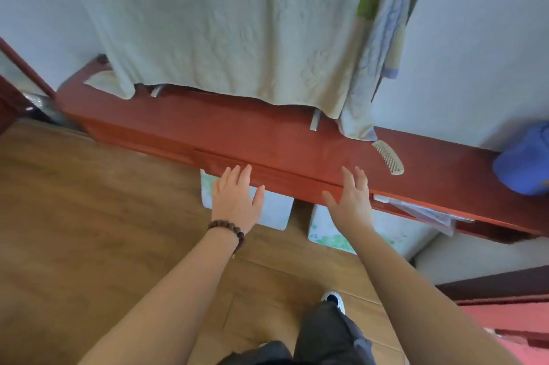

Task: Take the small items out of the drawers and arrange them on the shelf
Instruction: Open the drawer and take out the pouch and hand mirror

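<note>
The person is pressing both open, empty hands, left hand (236,199) and right hand (350,201), on the drawer (267,174), and fingers could be getting pinched, or papers (427,213) jamming.

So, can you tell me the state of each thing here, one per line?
left hand: open, fingers straight, against the drawer front.
right hand: open, fingers spread, at the shelf edge.
drawer: nearly closed.
comb: lying flat on the red shelf.
pale towel: hanging over the shelf.
blue cap: resting on the shelf's right end.
papers: sticking out below the shelf edge.
</note>
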A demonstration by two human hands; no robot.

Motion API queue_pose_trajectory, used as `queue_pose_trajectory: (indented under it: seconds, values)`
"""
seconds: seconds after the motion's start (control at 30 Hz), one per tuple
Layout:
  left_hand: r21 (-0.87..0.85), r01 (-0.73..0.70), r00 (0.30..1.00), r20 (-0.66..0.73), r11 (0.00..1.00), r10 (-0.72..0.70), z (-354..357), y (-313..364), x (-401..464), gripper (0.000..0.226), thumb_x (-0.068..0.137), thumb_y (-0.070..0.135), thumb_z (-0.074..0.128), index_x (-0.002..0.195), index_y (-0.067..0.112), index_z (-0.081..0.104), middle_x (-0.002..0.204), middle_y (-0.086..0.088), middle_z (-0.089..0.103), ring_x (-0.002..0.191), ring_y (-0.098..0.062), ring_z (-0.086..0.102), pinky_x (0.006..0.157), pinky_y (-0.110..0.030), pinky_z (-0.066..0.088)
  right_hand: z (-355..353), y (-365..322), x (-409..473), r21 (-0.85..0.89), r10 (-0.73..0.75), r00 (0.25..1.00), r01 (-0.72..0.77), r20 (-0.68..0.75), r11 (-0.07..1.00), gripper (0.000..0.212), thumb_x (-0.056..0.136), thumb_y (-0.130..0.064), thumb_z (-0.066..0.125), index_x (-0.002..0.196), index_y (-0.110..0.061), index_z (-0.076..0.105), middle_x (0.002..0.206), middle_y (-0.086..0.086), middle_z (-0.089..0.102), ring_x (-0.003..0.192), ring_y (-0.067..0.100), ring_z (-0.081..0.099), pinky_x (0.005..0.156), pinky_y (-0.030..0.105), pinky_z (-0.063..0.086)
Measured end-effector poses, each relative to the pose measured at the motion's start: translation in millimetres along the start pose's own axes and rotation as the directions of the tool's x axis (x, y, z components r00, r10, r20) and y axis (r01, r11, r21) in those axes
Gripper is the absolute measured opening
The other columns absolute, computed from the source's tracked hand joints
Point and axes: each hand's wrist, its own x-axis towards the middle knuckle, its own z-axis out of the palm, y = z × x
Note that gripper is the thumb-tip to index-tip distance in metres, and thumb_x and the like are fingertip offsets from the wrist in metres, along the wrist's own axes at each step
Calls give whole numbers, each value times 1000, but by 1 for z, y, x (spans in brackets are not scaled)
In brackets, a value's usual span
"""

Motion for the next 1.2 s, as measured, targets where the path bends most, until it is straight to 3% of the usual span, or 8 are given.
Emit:
queue_pose_trajectory:
  seconds: [0.17, 0.43, 0.97, 1.07, 1.2]
  values:
    - [-23, 82, 996, 16, 996, -82, 0, -45, -5, 57, 95, 44, 41, 145, 16, 34, 151, -9, 36, 143, -25, 24, 117, -48, 19, 41, -32, -6, -27, -74, 992, 77, 101, 997, 62, 92, -27, 57, 146, -16, 29, 158, 9, 12, 145, 27, 16, 112, 45, 33]
    - [7, 94, 993, 71, 996, -94, 15, -84, 29, 57, 95, 45, 40, 145, 18, 33, 153, -7, 33, 144, -23, 22, 118, -46, 15, 92, -52, 21, -55, -47, 988, 56, 149, 997, 60, 91, -26, 57, 145, -16, 32, 158, 7, 13, 144, 28, 20, 110, 45, 36]
    - [66, -28, 951, 309, 997, 6, 41, -115, 96, 55, 95, 42, 42, 144, 17, 35, 151, -7, 36, 142, -22, 26, 116, -47, 22, 132, -65, 45, -25, 95, 984, -92, 151, 995, 52, 92, -14, 53, 141, -9, 37, 154, 10, 22, 142, 27, 24, 110, 39, 32]
    - [56, -47, 935, 353, 997, 24, 47, -121, 102, 54, 95, 43, 41, 143, 18, 36, 150, -7, 38, 141, -22, 28, 115, -47, 25, 140, -61, 38, -28, 124, 978, -121, 166, 992, 49, 91, -12, 51, 138, -9, 39, 152, 12, 24, 138, 30, 29, 105, 41, 38]
    - [-42, -34, 903, 427, 999, 49, 54, -132, 114, 54, 96, 42, 42, 143, 16, 36, 148, -3, 40, 139, -20, 32, 112, -42, 32, 153, -55, 36, 29, 282, 945, -290, 166, 957, 50, 91, -16, 53, 139, -13, 39, 150, 8, 27, 130, 31, 40, 98, 39, 41]
